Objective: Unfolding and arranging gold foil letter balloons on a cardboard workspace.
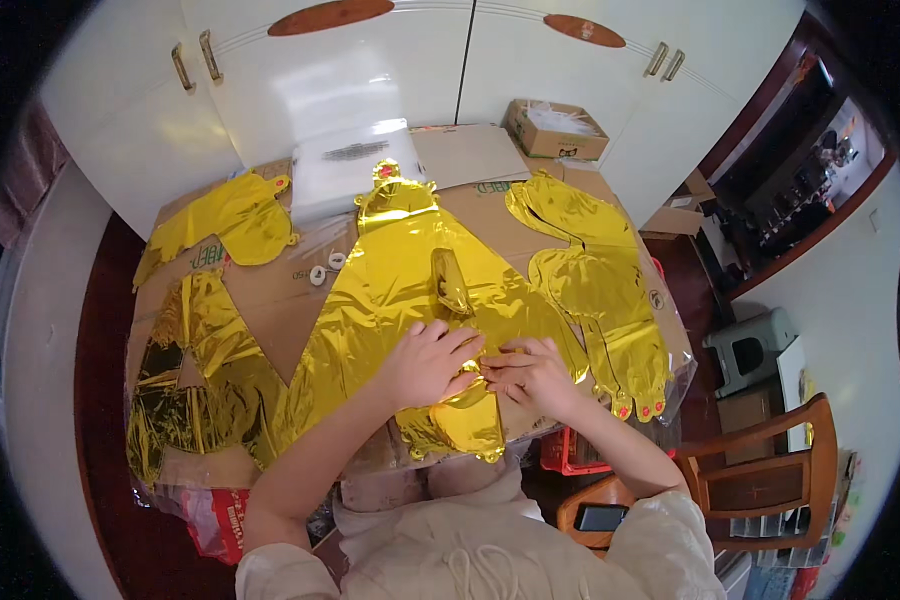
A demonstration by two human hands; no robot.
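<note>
Flat gold foil balloon (410, 290) on a cardboard-covered table (270, 300), long axis running away from the person.
Left hand (432, 362) lies spread on the foil's near end, fingers apart; right hand (532, 374) touches it, fingertips pinched on a small foil fold (488, 368) between both hands.

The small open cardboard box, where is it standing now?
In the head view the small open cardboard box sits at the far right end of the work surface, against the white cupboard doors and beyond the gold foil pieces.
</note>
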